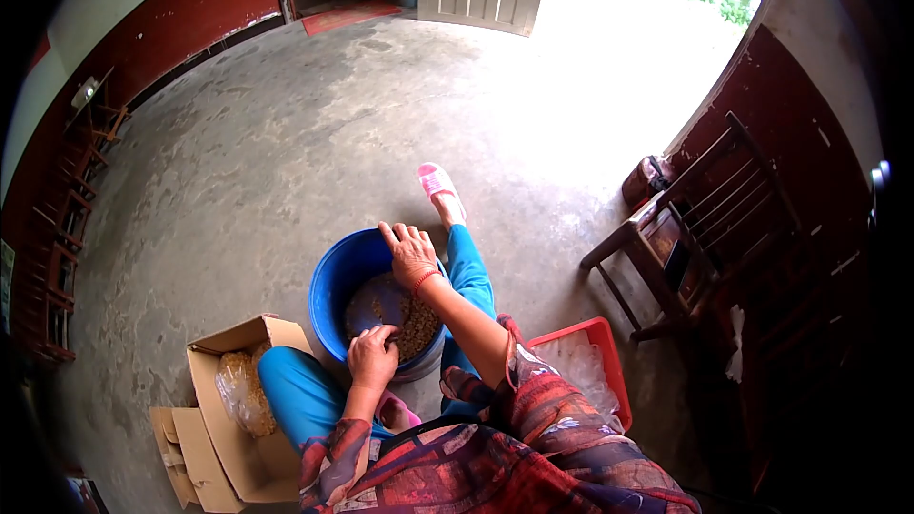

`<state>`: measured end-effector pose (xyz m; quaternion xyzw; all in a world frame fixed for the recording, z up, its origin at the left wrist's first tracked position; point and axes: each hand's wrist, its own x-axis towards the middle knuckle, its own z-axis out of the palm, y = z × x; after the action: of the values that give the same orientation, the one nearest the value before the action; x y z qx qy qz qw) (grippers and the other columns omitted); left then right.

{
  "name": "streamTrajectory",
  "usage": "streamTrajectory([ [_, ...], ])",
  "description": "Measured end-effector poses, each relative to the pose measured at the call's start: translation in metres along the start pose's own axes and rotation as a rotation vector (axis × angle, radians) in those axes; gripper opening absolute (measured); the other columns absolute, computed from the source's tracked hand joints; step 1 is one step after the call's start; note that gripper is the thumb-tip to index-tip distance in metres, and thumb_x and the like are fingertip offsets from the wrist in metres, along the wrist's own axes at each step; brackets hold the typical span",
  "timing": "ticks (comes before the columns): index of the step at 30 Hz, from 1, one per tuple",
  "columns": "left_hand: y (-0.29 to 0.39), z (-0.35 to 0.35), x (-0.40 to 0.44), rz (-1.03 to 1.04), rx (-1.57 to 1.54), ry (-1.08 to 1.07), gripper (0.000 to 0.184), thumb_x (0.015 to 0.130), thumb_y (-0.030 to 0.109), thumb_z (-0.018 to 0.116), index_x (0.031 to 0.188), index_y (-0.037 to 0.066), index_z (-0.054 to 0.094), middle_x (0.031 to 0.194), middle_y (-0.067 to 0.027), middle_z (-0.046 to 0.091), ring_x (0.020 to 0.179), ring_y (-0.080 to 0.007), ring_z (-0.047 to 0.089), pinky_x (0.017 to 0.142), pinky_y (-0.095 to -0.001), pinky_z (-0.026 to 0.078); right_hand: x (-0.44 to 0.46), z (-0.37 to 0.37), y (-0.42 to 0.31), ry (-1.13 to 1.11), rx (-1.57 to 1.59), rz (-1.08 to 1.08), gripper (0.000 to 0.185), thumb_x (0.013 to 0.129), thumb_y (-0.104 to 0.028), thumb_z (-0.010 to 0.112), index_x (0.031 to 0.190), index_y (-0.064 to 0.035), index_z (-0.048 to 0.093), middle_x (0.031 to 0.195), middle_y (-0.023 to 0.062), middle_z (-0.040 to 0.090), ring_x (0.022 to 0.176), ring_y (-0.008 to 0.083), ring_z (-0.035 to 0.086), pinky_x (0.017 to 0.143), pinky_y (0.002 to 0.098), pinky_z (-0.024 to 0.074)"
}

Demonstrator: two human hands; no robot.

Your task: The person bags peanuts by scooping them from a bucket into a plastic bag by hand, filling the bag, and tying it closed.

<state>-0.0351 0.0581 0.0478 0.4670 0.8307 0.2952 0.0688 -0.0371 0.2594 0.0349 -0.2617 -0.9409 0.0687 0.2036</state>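
Observation:
A blue bucket (328, 276) stands between my legs, with light brown, grain-like bits (417, 328) inside. My right hand (412, 253) lies over the bucket's far right rim, fingers spread, a red bracelet at the wrist. Low at the near rim, my left hand (372, 355) has its fingers curled together. They meet the edge of a bluish, see-through piece that looks like a plastic bag (374, 307), lying on the bits. My own fingers partly hide that edge.
At my left, an open cardboard box (214, 438) holds filled clear bags (245, 390). A red tray (609, 362) with clear plastic bags (581, 366) is at my right. Beyond it stands a wooden chair (728, 200) with a dark phone-like object (677, 265). Small wooden chairs (71, 219) line the left wall.

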Motion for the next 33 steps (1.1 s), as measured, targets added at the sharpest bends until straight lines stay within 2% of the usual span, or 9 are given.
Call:
streamTrajectory([
  [11, -0.003, 0.003, 0.0, -0.07, -0.013, -0.085, 0.02, 0.069, 0.01, 0.061, 0.088, 0.013, 0.067, 0.084, -0.0077, 0.066, 0.083, -0.0269, 0.062, 0.074, -0.0381, 0.046, 0.0, -0.002, -0.001, 0.01, -0.002, 0.0, 0.058, 0.074, -0.003, 0.051, 0.13, -0.0141, 0.046, 0.107, 0.0079, 0.054, 0.102, 0.0239, 0.052, 0.086, 0.036, 0.0399],
  [20, -0.004, 0.003, -0.001, -0.046, -0.023, -0.076, 0.016, 0.072, 0.013, 0.062, 0.087, 0.012, 0.067, 0.083, -0.0079, 0.066, 0.081, -0.0281, 0.062, 0.072, -0.0391, 0.047, -0.001, -0.001, 0.0, 0.026, -0.007, -0.003, 0.057, 0.073, -0.003, 0.052, 0.129, -0.0143, 0.046, 0.105, 0.0076, 0.054, 0.101, 0.0237, 0.052, 0.086, 0.0356, 0.0397],
  [22, -0.002, 0.002, 0.0, -0.046, -0.014, -0.064, 0.015, 0.072, 0.014, 0.06, 0.085, 0.013, 0.068, 0.083, -0.009, 0.067, 0.079, -0.0288, 0.064, 0.072, -0.0381, 0.05, -0.001, -0.001, 0.0, 0.024, -0.009, -0.004, 0.058, 0.073, -0.003, 0.052, 0.129, -0.0144, 0.046, 0.106, 0.0076, 0.054, 0.101, 0.0237, 0.052, 0.086, 0.0355, 0.0397],
  [29, -0.014, 0.014, -0.001, -0.051, -0.019, -0.08, 0.014, 0.071, 0.014, 0.061, 0.084, 0.013, 0.067, 0.081, -0.0073, 0.066, 0.078, -0.0283, 0.062, 0.07, -0.0389, 0.047, -0.001, -0.003, -0.001, 0.02, -0.001, 0.002, 0.058, 0.072, -0.003, 0.052, 0.129, -0.0146, 0.046, 0.106, 0.0074, 0.054, 0.1, 0.0238, 0.052, 0.086, 0.0357, 0.0397],
  [31, -0.027, 0.028, -0.001, 0.035, -0.09, -0.001, 0.015, 0.071, 0.013, 0.061, 0.084, 0.013, 0.066, 0.079, -0.007, 0.065, 0.077, -0.0282, 0.062, 0.07, -0.0389, 0.047, 0.0, -0.002, -0.001, 0.022, -0.002, 0.0, 0.058, 0.072, -0.003, 0.052, 0.129, -0.0146, 0.046, 0.106, 0.0074, 0.054, 0.1, 0.0238, 0.052, 0.086, 0.0358, 0.0397],
  [33, -0.031, 0.031, -0.001, 0.034, -0.093, 0.008, 0.015, 0.07, 0.013, 0.061, 0.085, 0.014, 0.066, 0.078, -0.0067, 0.065, 0.076, -0.0281, 0.062, 0.069, -0.0388, 0.047, 0.0, -0.001, -0.001, 0.024, -0.001, 0.002, 0.058, 0.073, -0.003, 0.052, 0.129, -0.0146, 0.046, 0.106, 0.0075, 0.054, 0.1, 0.0238, 0.052, 0.086, 0.0359, 0.0399],
])
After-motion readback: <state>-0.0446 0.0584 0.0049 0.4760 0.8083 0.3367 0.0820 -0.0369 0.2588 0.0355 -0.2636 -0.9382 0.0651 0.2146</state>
